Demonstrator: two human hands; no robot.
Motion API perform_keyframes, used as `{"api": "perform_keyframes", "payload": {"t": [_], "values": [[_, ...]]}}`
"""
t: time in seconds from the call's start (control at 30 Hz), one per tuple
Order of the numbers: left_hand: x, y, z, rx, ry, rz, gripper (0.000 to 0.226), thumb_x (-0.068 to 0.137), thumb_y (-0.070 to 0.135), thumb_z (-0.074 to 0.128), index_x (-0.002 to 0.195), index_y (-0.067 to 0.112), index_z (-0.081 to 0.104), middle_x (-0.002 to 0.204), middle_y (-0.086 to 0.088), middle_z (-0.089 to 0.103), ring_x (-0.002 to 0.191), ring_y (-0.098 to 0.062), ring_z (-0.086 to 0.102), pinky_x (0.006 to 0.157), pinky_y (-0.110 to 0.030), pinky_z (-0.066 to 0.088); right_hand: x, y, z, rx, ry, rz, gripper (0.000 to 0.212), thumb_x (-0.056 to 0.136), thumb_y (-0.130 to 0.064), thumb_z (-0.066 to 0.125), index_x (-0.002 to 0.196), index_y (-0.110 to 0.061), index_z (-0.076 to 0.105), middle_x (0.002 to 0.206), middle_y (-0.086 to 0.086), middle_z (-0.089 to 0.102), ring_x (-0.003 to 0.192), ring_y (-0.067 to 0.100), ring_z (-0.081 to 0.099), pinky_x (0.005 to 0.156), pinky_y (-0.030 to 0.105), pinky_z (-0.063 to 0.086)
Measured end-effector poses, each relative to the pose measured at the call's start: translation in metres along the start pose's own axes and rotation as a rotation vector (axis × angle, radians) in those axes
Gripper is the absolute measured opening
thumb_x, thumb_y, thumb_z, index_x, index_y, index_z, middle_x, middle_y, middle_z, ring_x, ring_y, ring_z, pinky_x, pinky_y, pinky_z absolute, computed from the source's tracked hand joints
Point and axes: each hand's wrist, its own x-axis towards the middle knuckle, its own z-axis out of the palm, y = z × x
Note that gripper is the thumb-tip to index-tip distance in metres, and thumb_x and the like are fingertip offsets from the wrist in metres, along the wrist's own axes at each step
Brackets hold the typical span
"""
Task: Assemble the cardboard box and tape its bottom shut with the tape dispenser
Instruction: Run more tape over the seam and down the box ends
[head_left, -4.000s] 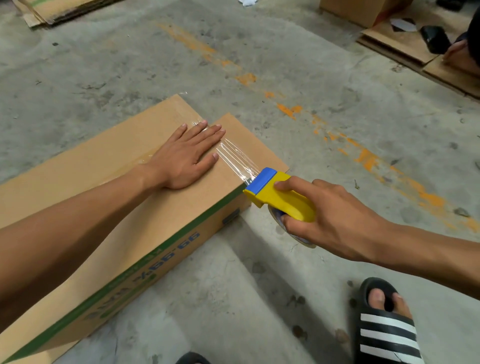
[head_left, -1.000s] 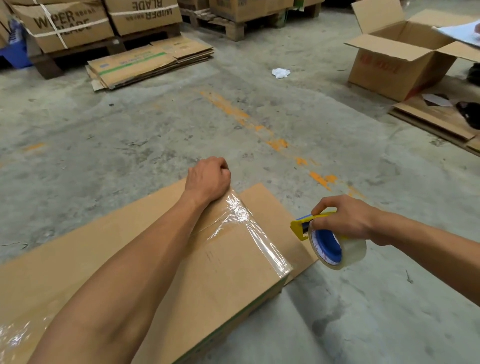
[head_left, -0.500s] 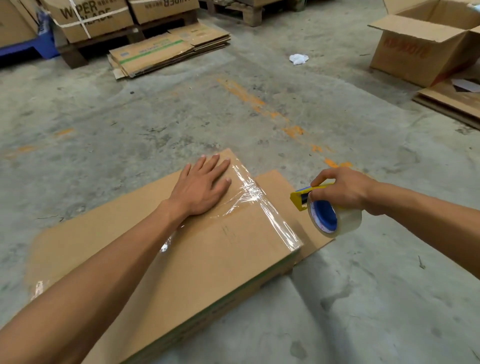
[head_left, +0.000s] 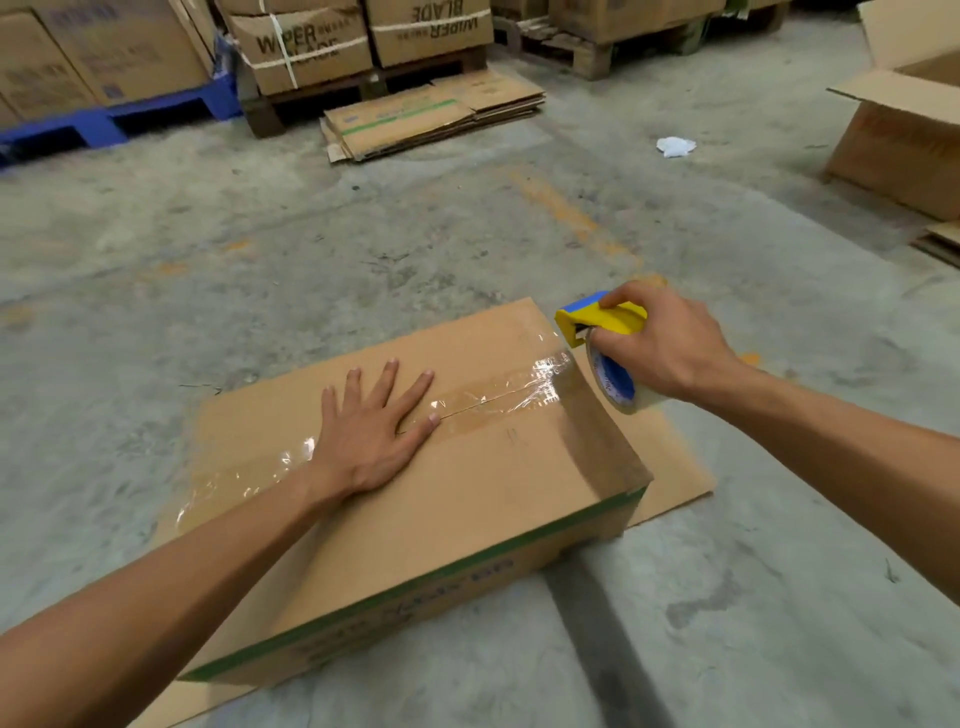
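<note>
On the warehouse floor, the left hand (head_left: 371, 436) now lies spread flat on the box (head_left: 415, 467), pressing the tape (head_left: 498, 397) along its seam; the right hand (head_left: 670, 348), gripping the dispenser (head_left: 602, 317), has pulled clear past the box's far end, suggesting this strip is finished.

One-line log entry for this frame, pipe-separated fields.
left hand: flat on cardboard box | right hand: gripping tape dispenser at far end | clear tape: along seam

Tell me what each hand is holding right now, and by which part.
Right hand grips the tape dispenser by its yellow handle. Left hand holds nothing; it lies flat, palm down, on the cardboard box.
</note>
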Motion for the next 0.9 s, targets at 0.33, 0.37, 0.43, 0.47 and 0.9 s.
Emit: {"api": "perform_keyframes", "payload": {"t": [0.33,0.37,0.43,0.47,0.9], "values": [[0.088,0.127,-0.009,-0.105,-0.027,0.025,0.065,0.091,0.074,0.014,0.151,0.053,0.007,0.166,0.003,-0.004,0.147,-0.047,-0.008,0.112,-0.066,-0.009,-0.002,-0.002,-0.028,0.035,0.108,-0.004,0.035,0.079,-0.039,0.066,0.114,-0.033,0.062,0.096,0.004,0.061,0.090,0.027,0.052,0.070,0.032,0.039],[0.096,0.138,-0.013,-0.144,-0.044,0.048,0.062,0.093,0.069,0.020,0.152,0.051,0.011,0.166,0.003,-0.002,0.148,-0.047,-0.007,0.112,-0.066,-0.009,-0.002,-0.001,-0.029,0.037,0.115,0.002,0.036,0.079,-0.039,0.066,0.114,-0.033,0.063,0.095,0.004,0.061,0.090,0.027,0.052,0.071,0.032,0.039],[0.105,0.146,-0.022,-0.269,-0.074,0.127,0.056,0.099,0.052,0.032,0.153,0.044,0.021,0.166,0.004,0.004,0.150,-0.040,-0.003,0.114,-0.063,-0.008,-0.001,0.002,-0.030,0.042,0.120,0.011,0.036,0.079,-0.039,0.066,0.114,-0.031,0.063,0.096,0.004,0.062,0.091,0.027,0.053,0.072,0.033,0.041],[0.105,0.142,-0.027,-0.333,-0.076,0.179,0.055,0.100,0.044,0.036,0.154,0.040,0.024,0.166,0.003,0.007,0.151,-0.035,0.000,0.116,-0.060,-0.005,-0.001,0.003,-0.030,0.044,0.120,0.014,0.037,0.079,-0.040,0.066,0.114,-0.031,0.063,0.097,0.005,0.063,0.091,0.027,0.053,0.072,0.033,0.042],[0.032,0.002,0.005,-0.294,0.081,0.086,0.065,0.088,0.074,0.023,0.150,0.054,0.018,0.165,0.013,0.001,0.149,-0.028,-0.019,0.117,-0.061,-0.003,-0.003,-0.022,-0.006,0.109,0.036,-0.037,0.036,0.079,-0.040,0.067,0.114,-0.035,0.063,0.103,0.003,0.062,0.093,0.028,0.054,0.071,0.032,0.040]]}}
